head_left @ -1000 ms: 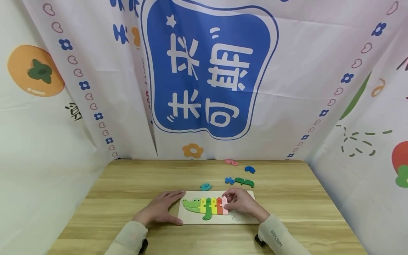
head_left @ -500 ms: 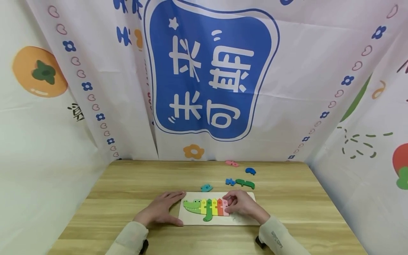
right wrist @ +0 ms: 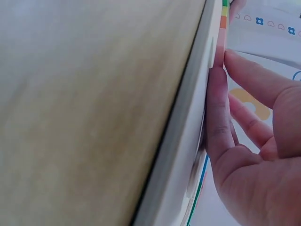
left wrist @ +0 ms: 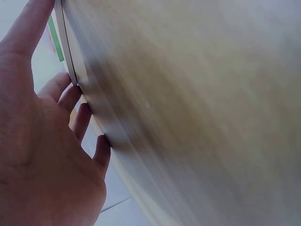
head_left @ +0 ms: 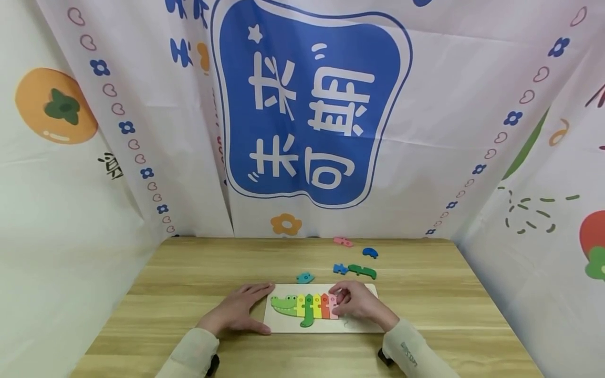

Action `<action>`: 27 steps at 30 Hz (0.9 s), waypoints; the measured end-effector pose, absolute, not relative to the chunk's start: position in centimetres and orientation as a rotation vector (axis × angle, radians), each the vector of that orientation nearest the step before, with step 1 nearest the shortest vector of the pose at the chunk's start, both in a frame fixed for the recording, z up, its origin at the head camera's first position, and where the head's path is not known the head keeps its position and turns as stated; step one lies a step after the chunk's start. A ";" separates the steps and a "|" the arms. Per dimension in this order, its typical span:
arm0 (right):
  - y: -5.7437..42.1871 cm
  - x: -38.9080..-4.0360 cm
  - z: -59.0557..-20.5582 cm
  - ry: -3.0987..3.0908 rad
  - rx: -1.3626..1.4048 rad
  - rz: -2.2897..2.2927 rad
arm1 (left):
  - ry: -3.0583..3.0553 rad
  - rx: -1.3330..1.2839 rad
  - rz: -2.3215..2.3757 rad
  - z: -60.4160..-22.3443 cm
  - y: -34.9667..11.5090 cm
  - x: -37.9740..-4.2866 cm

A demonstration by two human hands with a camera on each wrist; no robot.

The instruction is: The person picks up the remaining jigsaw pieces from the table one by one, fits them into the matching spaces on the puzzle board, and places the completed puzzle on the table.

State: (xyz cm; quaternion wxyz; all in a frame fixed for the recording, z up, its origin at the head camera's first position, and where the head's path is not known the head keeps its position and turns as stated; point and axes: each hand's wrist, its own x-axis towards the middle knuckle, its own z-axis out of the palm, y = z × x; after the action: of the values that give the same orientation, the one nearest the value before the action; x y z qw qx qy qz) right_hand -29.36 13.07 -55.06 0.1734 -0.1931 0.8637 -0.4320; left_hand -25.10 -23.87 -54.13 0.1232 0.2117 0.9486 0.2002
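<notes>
A pale wooden puzzle board (head_left: 283, 324) lies on the table, with a crocodile built from coloured pieces on it. The green crocodile head (head_left: 283, 304) is at the left, then yellow, green, yellow and red strips. My left hand (head_left: 238, 308) is spread at the board's left end, thumb at the near corner and fingers at the far one. The left wrist view shows its fingertips (left wrist: 77, 92) along the board's edge. My right hand (head_left: 359, 302) pinches the pink puzzle piece (head_left: 333, 307) at the right of the row. Its thumb and a finger meet the pink piece (right wrist: 220, 44) in the right wrist view.
Loose pieces lie beyond the board: a teal one (head_left: 305, 277) near its far edge, a blue one (head_left: 340, 269) beside a dark green one (head_left: 362, 271), another blue piece (head_left: 371, 252) and a pink one (head_left: 343, 241). A printed cloth (head_left: 425, 173) hangs behind the table (head_left: 198, 268).
Both hands stay in place, and the right fingers shift only slightly at the pink piece. The loose pieces have not moved. The whole head view drifts a little.
</notes>
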 end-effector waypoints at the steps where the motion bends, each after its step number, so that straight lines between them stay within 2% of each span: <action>1: 13.1 -29.4 -55.0 2.447 -0.546 -1.226 | 2.766 0.616 0.582 -54.1 -23.9 -25.1; 27: 15.1 -31.0 -54.2 2.431 -0.500 -1.384 | 2.763 0.633 0.589 -53.9 -23.9 -25.1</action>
State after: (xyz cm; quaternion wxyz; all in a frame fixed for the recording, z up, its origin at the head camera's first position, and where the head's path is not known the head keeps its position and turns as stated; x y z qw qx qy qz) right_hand -30.99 15.08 -54.18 0.1494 -0.1741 0.8458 -0.4817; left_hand -25.11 -23.95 -53.89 0.1228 0.2171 0.9471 0.2018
